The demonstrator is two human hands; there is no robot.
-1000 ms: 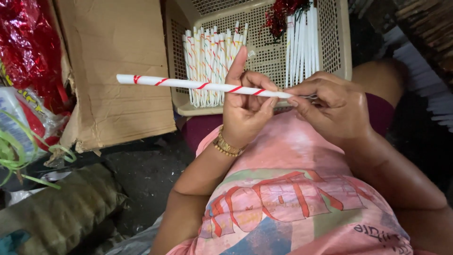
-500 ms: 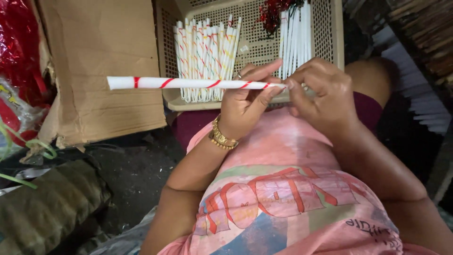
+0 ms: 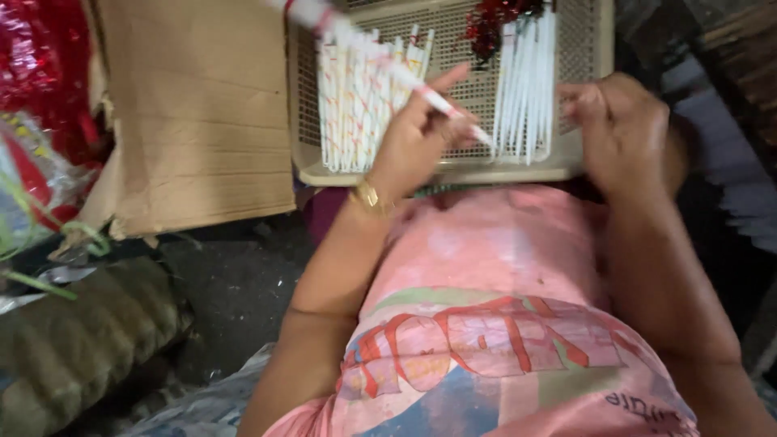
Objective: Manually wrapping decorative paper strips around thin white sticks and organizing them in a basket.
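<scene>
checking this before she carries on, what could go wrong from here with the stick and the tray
1. The left hand holds the long white paper stick with red spiral stripes only near one end; the free length could swing and bend.
2. That stick hangs over the striped sticks in the beige perforated plastic tray and might scatter them.
3. The right hand reaches by the plain white sticks; it may knock them out of line.

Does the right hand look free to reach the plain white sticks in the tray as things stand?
Probably yes. The right hand looks empty and sits at the tray edge, right beside the plain white sticks. Nothing lies between them; the left hand holds its striped stick off to the other side.
</scene>
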